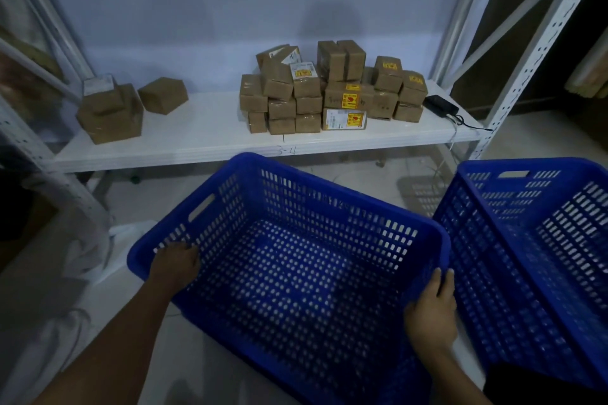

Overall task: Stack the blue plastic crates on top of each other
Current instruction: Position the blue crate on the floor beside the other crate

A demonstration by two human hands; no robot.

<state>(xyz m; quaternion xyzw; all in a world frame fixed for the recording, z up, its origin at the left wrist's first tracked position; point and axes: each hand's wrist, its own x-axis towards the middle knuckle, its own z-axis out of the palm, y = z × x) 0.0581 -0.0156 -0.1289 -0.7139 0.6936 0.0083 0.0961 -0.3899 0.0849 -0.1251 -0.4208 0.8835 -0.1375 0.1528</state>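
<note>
Blue crate [296, 273] between left hand [176, 265], right hand [431, 312], both gripping rims

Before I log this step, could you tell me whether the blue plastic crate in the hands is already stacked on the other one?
No, the held blue perforated plastic crate sits beside the second blue plastic crate, not on it.

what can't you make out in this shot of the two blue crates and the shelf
Head view only:
- Second crate: right side cut off by the frame edge.
- Held crate: near corner runs off the bottom edge; its underside is hidden.
- Left hand and right hand: fingertips hidden behind the rim.
- Box labels: too small to read.
</note>
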